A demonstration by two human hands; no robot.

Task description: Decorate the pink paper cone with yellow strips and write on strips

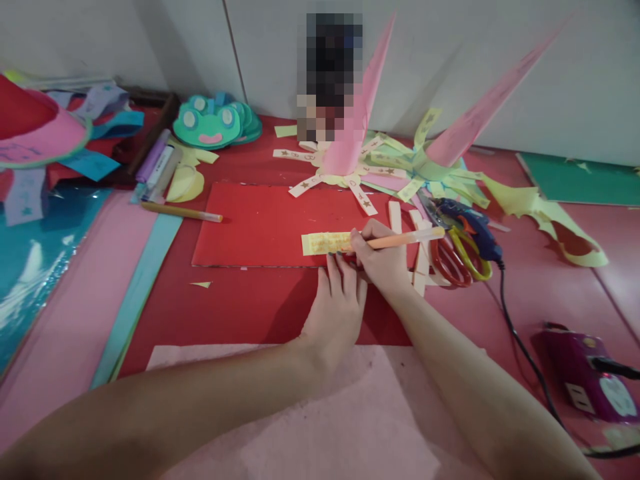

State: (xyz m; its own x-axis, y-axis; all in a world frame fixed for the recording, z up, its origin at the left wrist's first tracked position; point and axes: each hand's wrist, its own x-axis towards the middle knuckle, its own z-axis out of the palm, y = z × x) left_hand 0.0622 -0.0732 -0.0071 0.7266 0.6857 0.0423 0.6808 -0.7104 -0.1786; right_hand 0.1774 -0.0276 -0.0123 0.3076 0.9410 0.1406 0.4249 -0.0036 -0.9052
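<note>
My right hand [385,267] is closed around an orange pen [407,238], its tip down at the right part of a small yellow paper strip [315,245]. Rows of small writing cover the strip, too fine to read. Below it, my left hand [337,303] lies with fingers stretched out, the fingertips touching the strip's lower edge. Under the strip is a red board [250,227]. Cream paper strips [423,250] lie just right of my right hand, partly hidden by it.
Red-and-yellow-handled scissors [450,263] and a blue glue gun [467,227] lie right, its cord near a purple power socket [575,373]. Pink paper cones [345,147] stand behind. Left are a gold pen [183,212], markers [160,167], green frog cutouts [210,123] and coloured sheets [75,273].
</note>
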